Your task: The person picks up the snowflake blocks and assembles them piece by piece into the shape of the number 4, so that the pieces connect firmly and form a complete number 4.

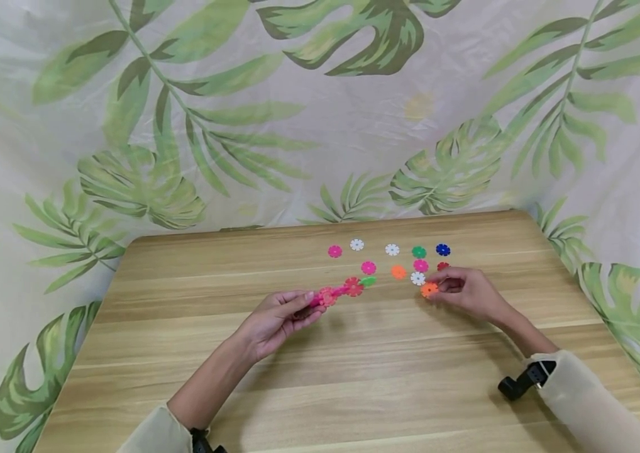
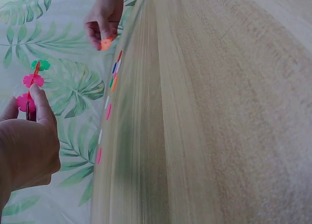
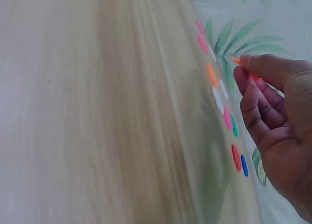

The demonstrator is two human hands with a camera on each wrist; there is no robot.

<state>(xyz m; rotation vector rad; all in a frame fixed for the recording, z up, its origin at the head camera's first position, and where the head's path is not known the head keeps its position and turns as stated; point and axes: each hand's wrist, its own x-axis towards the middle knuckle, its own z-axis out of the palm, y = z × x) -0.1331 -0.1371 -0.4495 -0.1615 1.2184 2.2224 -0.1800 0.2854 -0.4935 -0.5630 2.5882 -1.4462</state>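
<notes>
My left hand (image 1: pixel 283 321) pinches one end of a chain of joined flower-shaped plastic discs (image 1: pixel 353 287), pink and red with a green disc (image 1: pixel 368 281) at the far tip. The left wrist view shows the chain (image 2: pixel 33 81) held up between thumb and fingers. My right hand (image 1: pixel 473 292) pinches a single orange disc (image 1: pixel 429 289) by its edge, raised above the table. In the right wrist view, thumb and fingertips meet on that orange disc (image 3: pixel 237 61), and the fingers hide most of it.
Loose discs lie spread toward the back of the wooden table (image 1: pixel 195 377): pink (image 1: pixel 368 268), white (image 1: pixel 391 250), orange (image 1: pixel 398 272), green (image 1: pixel 419 251), blue (image 1: pixel 443 250) and a partly hidden red one (image 1: pixel 442 267). Behind the table hangs a leaf-patterned cloth (image 1: pixel 354 126).
</notes>
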